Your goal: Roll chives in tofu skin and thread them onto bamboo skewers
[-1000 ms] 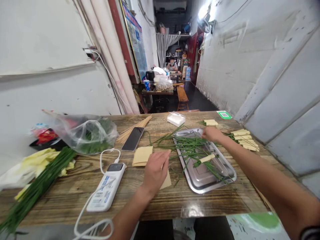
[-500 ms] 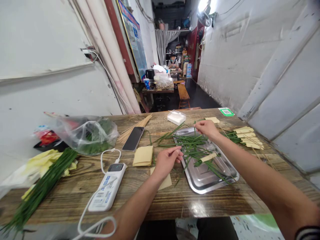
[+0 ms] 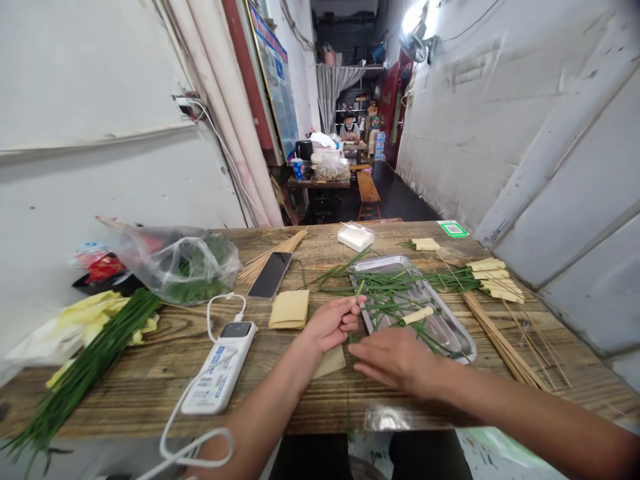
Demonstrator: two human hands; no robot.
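Note:
My left hand (image 3: pixel 336 324) is closed in a pinch on green chives (image 3: pixel 361 288), whose ends stick up above the fingertips. Just below it, my right hand (image 3: pixel 400 361) is slightly blurred, its fingers stretched out beside a chive strand hanging down. Partly under my hands lies a single yellow tofu-skin sheet (image 3: pixel 331 364); a stack of such sheets (image 3: pixel 289 309) sits left of my left hand. The metal tray (image 3: pixel 463 337) holds loose chives (image 3: pixel 387 283) and a rolled sheet with chives inside (image 3: pixel 418 315).
Chive rolls (image 3: pixel 500 277) and bamboo skewers (image 3: pixel 503 340) lie on the right. A phone (image 3: pixel 271 275), a white power bank (image 3: pixel 220 367) with its cable, a plastic bag (image 3: pixel 195 267) and a long chive bundle (image 3: pixel 95 367) occupy the left. A person (image 3: pixel 349 127) sits far back.
My right hand has come from the tray's far edge down toward me, below my left hand, its fingers now stretched out. My left hand has barely moved, and chives now show in its pinch.

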